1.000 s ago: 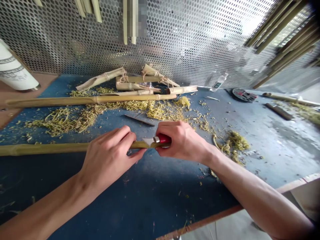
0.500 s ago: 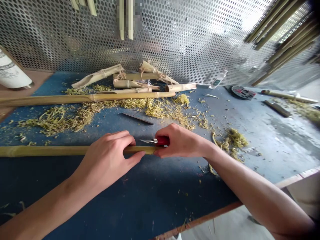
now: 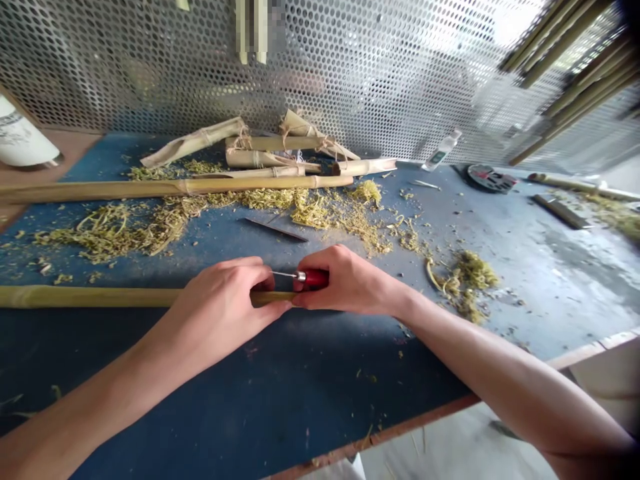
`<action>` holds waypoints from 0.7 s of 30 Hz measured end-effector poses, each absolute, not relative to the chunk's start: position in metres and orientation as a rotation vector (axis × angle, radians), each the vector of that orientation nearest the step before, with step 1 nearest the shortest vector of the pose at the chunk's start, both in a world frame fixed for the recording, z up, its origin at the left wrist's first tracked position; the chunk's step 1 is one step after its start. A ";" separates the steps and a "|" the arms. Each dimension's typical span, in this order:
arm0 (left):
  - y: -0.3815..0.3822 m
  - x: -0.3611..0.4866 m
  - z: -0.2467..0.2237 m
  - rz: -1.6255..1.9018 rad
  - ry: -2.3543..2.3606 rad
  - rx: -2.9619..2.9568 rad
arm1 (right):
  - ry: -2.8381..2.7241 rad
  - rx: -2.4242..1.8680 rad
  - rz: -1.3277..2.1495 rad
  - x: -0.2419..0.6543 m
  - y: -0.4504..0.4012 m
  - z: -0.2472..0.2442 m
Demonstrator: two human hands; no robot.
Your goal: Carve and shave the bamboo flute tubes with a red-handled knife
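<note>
Greenish bamboo (image 3: 125, 297) ran sideways from frame left to centre, clasped by the left hand (image 3: 220, 292); the right hand (image 3: 343, 280), nearer its visible end, gripped a red-handled knife (image 3: 316, 277) pointing left.

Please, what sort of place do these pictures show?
It looks like a bamboo workshop: a red-handled knife is held close to a bamboo pole, and shavings are scattered over the blue table.
</note>
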State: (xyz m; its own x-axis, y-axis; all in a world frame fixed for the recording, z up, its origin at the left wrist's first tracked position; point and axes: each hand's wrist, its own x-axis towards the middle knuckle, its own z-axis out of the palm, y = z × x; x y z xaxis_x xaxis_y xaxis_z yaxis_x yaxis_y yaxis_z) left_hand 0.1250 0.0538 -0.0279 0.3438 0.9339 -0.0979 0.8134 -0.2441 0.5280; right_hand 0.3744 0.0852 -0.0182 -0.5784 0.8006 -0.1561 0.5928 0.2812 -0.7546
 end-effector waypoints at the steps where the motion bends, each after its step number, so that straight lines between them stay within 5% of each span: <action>1: 0.054 0.125 -0.028 0.324 1.522 2.120 | -2.297 -1.280 1.173 0.374 0.085 -0.019; 13: 0.058 0.101 -0.035 0.514 1.461 2.314 | -2.261 -1.537 1.303 0.367 0.098 -0.009; 21: 0.055 0.101 -0.046 0.738 0.855 2.675 | -2.433 -1.343 1.266 0.375 0.108 0.000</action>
State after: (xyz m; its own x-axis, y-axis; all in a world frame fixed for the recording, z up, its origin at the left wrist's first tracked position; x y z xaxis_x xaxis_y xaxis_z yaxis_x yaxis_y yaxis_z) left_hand 0.1011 0.0548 -0.0461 0.7019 0.5947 0.3920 0.4747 -0.8009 0.3651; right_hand 0.3745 0.1082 0.0002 -0.6101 0.7359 -0.2935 0.6627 0.2710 -0.6982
